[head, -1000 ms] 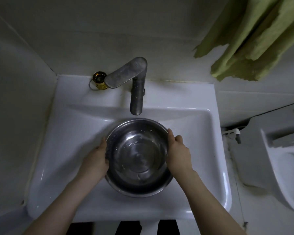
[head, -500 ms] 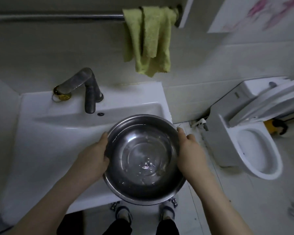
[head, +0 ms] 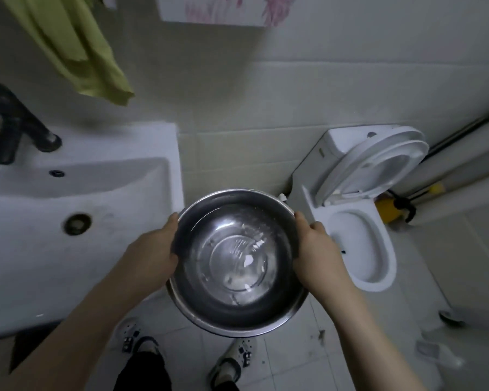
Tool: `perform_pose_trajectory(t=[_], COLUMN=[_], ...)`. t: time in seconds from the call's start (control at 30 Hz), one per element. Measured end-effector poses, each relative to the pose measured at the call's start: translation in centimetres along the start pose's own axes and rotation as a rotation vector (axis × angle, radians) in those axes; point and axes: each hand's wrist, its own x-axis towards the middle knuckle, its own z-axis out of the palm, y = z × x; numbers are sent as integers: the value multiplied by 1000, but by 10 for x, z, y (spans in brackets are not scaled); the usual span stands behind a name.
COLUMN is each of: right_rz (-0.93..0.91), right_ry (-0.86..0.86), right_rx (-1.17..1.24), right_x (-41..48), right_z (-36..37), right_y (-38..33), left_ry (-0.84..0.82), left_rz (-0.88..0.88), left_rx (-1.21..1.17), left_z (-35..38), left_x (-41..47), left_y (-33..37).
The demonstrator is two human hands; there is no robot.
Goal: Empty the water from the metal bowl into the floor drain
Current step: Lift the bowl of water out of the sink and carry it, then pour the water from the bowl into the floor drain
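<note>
Metal bowl [head: 235, 261] is being held level in the air between both hands, over the tiled floor [head: 280, 359], in the gap between the sink [head: 68, 249] and the toilet [head: 359, 235]. Water is lying in the bowl's bottom, catching glints of light.

Left hand [head: 150, 255] is gripping the bowl's left rim: thumb is lying along the rim's outer edge, palm pressing the outside wall; remaining fingers are hidden under the bowl. Right hand [head: 316, 255] is gripping the right rim the same way, thumb tip resting on the rim at its upper right, one knuckle showing just beside it, other fingers curling out of sight beneath. Both grasps are closed on the bowl; the rim is sitting between thumb and palm on each side.

Sink drain [head: 77, 223] is lying well left of the bowl. Dark faucet [head: 14, 128] is standing at the sink's back left. Green towel [head: 76, 49] is hanging on the wall above. Toilet lid [head: 378, 165] is standing raised. The person's two shoes [head: 229, 362] are showing on the floor below the bowl.
</note>
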Motion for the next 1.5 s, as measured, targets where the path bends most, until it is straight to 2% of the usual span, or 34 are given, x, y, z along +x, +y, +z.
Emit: perform_pose_trajectory(t=[0.13, 0.27, 0.47, 0.63, 0.8, 0.93, 1.1, 1.27, 1.5], right_rz=[-5, 8, 33, 46, -87, -141, -220, -272, -323], right_ry=[-34, -22, 32, -3, -54, -87, -67, -91, -33], right_rx=[-51, 28, 98, 105, 94, 52, -31, -106, -163], right_x=[19, 41, 99, 166, 263, 325, 408, 477, 551], right_z=[-11, -12, 29, 78, 141, 181, 259, 319, 408], right_y=[58, 98, 145, 171, 208, 227, 250, 264, 259], left_ry=[26, 16, 35, -58, -55, 59, 67, 108, 164], left_rz=[10, 14, 2, -167, -324, -412, -365, -335, -396], left_rx=[-25, -37, -80, -53, 58, -131, -131, -130, -152], left_z=[48, 85, 122, 168, 243, 300, 391, 448, 522], left_x=[14, 40, 103, 154, 226, 273, 344, 399, 447], left_y=[41, 65, 82, 80, 61, 30, -17, -55, -111])
